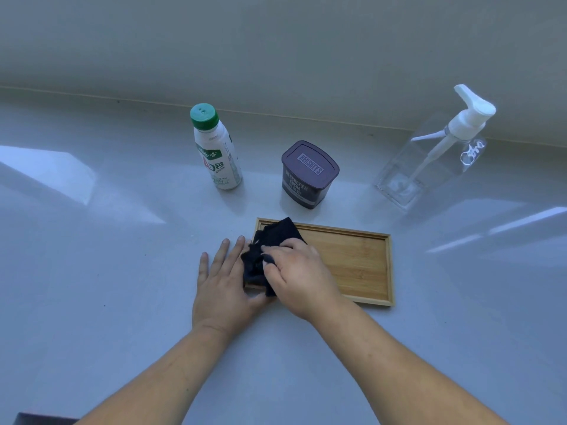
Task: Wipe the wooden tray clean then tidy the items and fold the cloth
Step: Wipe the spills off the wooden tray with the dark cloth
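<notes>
Bamboo-toned wooden tray (352,262) lies flat on the pale counter (122,271), near centre, long side running left to right; shallow raised rim, bare floor visible on its right half. Dark cloth (273,240) bunched over the tray's left end, soft and limp, likely to drag and fold on itself rather than slide. Right hand (297,271) clenched on the cloth, fingers gripping a wad and pressing it down. Left hand (224,286) flat and released, palm on the counter against the tray's left edge, seemingly bracing it. Tray looks light and stiff, probably prone to skidding on the glossy surface; best held by the rim. Far side: green-capped bottle (216,151), cocoa tub (308,174), clear pump dispenser (435,154), all upright, well apart from the tray
</notes>
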### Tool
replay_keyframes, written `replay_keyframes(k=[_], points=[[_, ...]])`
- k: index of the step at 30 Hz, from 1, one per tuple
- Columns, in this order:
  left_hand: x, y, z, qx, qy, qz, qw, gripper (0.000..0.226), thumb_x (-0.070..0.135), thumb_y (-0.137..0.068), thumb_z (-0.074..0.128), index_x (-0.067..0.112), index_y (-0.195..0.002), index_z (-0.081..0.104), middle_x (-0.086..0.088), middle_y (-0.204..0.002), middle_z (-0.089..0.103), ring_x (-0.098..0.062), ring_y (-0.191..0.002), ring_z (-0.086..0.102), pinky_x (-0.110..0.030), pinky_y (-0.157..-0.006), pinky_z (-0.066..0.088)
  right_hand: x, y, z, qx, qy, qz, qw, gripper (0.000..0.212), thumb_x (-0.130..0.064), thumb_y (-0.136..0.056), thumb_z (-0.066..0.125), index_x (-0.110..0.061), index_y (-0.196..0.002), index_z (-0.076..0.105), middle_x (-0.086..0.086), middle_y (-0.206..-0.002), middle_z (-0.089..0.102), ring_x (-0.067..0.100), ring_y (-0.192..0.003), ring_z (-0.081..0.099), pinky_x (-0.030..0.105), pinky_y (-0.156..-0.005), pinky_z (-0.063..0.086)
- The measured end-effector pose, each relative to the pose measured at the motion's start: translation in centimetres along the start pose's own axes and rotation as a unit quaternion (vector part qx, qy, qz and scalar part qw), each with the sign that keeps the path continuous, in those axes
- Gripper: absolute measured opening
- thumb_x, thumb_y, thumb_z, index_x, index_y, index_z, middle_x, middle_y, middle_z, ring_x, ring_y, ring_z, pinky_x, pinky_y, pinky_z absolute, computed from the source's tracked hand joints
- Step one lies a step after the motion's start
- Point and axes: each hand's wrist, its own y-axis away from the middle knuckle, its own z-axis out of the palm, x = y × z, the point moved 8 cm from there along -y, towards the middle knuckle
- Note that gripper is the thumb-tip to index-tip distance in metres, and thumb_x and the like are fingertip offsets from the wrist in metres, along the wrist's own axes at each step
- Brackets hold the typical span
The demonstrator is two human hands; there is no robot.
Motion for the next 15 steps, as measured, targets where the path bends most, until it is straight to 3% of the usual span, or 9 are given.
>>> replay_keyframes(k=[2, 4, 8, 11, 15], points=[[0.0, 0.1, 0.0, -0.012, 0.000, 0.001, 1.000, 0.096, 0.075, -0.082, 0.033, 0.033, -0.166, 0.011, 0.018, -0.172, 0.006, -0.004, -0.158, -0.011, -0.046, -0.128, -0.010, -0.3, 0.7, 0.6, -0.020, 0.017, -0.020, 0.999, 0.038, -0.035, -0.098, 0.035, -0.023, -0.105, 0.070, -0.010, -0.106, 0.073, 0.015, -0.116, 0.050, 0.042, -0.100, 0.039], [0.2, 0.2, -0.1, -0.015, 0.001, 0.008, 1.000, 0.089, 0.068, -0.085, 0.025, 0.034, -0.163, 0.000, 0.017, -0.172, 0.003, -0.006, -0.158, -0.012, -0.048, -0.128, -0.010, -0.4, 1.6, 1.2, -0.035, 0.018, -0.034, 0.999, 0.038, -0.035, -0.097, 0.033, -0.022, -0.098, 0.069, -0.009, -0.100, 0.073, 0.013, -0.112, 0.049, 0.041, -0.098, 0.038], [0.4, 0.5, -0.5, -0.010, 0.029, 0.015, 0.999, 0.088, 0.067, -0.083, 0.026, 0.038, -0.163, 0.004, 0.016, -0.171, 0.004, -0.009, -0.159, -0.006, -0.048, -0.128, -0.009, -0.3, 3.0, 1.7, -0.052, 0.000, -0.055, 0.997, 0.045, -0.037, -0.098, 0.032, -0.021, -0.112, 0.072, -0.008, -0.112, 0.074, 0.011, -0.119, 0.049, 0.036, -0.103, 0.035], [0.4, 0.4, -0.4, -0.006, 0.029, 0.018, 0.999, 0.091, 0.072, -0.082, 0.035, 0.039, -0.164, 0.014, 0.016, -0.171, 0.006, -0.010, -0.160, -0.003, -0.048, -0.128, -0.009, 0.5, 3.6, 1.1, -0.035, -0.026, -0.029, 0.999, 0.048, -0.039, -0.098, 0.030, -0.021, -0.115, 0.071, -0.008, -0.114, 0.073, 0.007, -0.122, 0.047, 0.036, -0.107, 0.037], [0.3, 0.2, -0.1, 0.001, 0.000, 0.008, 1.000, 0.096, 0.079, -0.083, 0.045, 0.038, -0.165, 0.019, 0.014, -0.173, 0.012, -0.009, -0.160, -0.004, -0.049, -0.129, -0.006, 3.3, 5.6, -0.4, 0.001, -0.031, 0.027, 0.999, 0.058, -0.043, -0.098, 0.027, -0.024, -0.134, 0.069, -0.008, -0.133, 0.068, 0.005, -0.137, 0.040, 0.033, -0.114, 0.034]])
